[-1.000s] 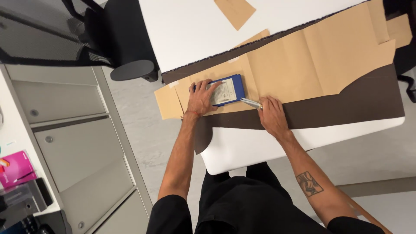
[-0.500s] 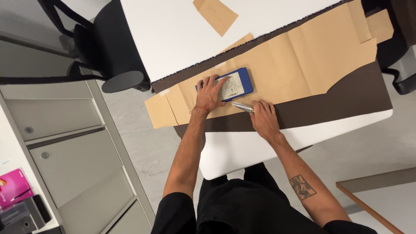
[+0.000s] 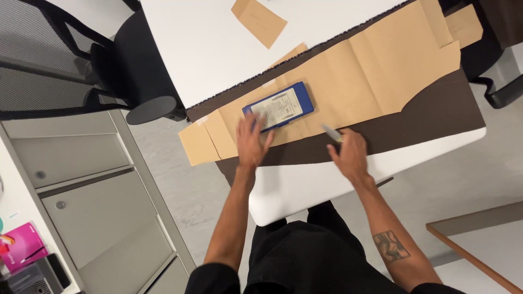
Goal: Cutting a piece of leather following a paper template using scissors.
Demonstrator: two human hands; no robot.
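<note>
While brown paper pattern pieces (image 3: 376,71) cover dark fabric (image 3: 436,117) on a white table (image 3: 218,43), the left hand (image 3: 251,142) spreads open beside a blue flat box (image 3: 279,107). The right hand (image 3: 348,154) grips a slim silver marker (image 3: 330,132). Grey metal cabinets (image 3: 92,201) flank the black mesh chair (image 3: 81,60).

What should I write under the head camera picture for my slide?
Left hand presses a brown paper pattern on dark fabric; right hand holds a marking tool.

The left hand (image 3: 251,142) presses brown pattern paper (image 3: 348,81) beside a blue box (image 3: 279,106); the right hand (image 3: 348,155) holds a marker (image 3: 330,132).

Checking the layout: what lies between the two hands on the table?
In the head view, between left hand and right hand lie only tan paper pattern and dark brown fabric; the blue box sits just above.
</note>
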